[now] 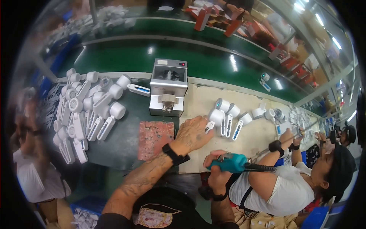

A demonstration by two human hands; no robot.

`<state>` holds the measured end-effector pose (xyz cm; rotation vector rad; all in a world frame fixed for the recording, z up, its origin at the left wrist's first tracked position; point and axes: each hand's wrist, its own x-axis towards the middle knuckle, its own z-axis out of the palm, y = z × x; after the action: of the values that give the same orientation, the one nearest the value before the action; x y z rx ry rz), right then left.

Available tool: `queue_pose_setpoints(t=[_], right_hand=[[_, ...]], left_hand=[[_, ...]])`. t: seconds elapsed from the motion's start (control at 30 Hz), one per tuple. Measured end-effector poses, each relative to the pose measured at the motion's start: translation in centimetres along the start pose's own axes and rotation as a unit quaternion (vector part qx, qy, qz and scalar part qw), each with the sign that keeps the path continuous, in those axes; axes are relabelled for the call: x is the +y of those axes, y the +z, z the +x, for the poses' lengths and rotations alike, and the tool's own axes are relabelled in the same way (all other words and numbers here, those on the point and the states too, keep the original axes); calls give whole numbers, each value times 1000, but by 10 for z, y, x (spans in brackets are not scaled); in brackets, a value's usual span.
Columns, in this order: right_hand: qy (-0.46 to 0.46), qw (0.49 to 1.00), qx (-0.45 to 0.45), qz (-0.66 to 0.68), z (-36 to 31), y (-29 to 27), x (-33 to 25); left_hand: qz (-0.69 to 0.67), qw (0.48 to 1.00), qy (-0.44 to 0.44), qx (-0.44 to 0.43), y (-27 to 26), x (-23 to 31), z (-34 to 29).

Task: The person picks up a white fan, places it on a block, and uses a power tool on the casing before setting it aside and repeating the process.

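My left hand reaches over the pale work mat with its fingers closed on the handle of a white handheld device with a round head. Part of that handle is hidden by the fingers. My right hand grips a teal electric screwdriver, whose black coiled cord runs off to the right. Its tip cannot be made out. Beside my left hand lie several more such devices, their handles carrying a blue strip. Left of them stands a silver screw feeder with a see-through window on top.
Many similar white devices are heaped at the left. A worn red pad lies before the feeder. Behind runs a green conveyor belt bearing a device. Close on the right sits a co-worker, hands on the bench; another person is at the left.
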<state>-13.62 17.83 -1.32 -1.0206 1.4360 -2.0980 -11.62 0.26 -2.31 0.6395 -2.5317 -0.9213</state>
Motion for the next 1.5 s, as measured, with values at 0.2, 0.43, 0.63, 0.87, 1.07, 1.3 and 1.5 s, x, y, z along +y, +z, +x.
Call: queue_pose_setpoints(t=[0.2,0.43,0.63,0.87,1.07,1.3,1.5], right_hand=[[51,999,9,-13,35,4,14],[55,997,-22,41,57,40,3],[-27,993,-24,108,116,99,11],[-36,998,-56,4,172,139,50],[-54,993,-99,-33,174,146,66],[28,996,-87,-14,150,139,46],[43,996,-81,19,117,117,28]], left_hand=[[-109,987,91,69,-67,-4,-55],[-60,993,76,64,-89,-68,-89],[80,987,133,47,-84,-86,-92],[76,991,107,34,-84,-88,-101],[46,990,111,72,-82,-92,-101],[43,991,100,73,-83,-95,-97],[51,991,99,77,-80,-97,-95]])
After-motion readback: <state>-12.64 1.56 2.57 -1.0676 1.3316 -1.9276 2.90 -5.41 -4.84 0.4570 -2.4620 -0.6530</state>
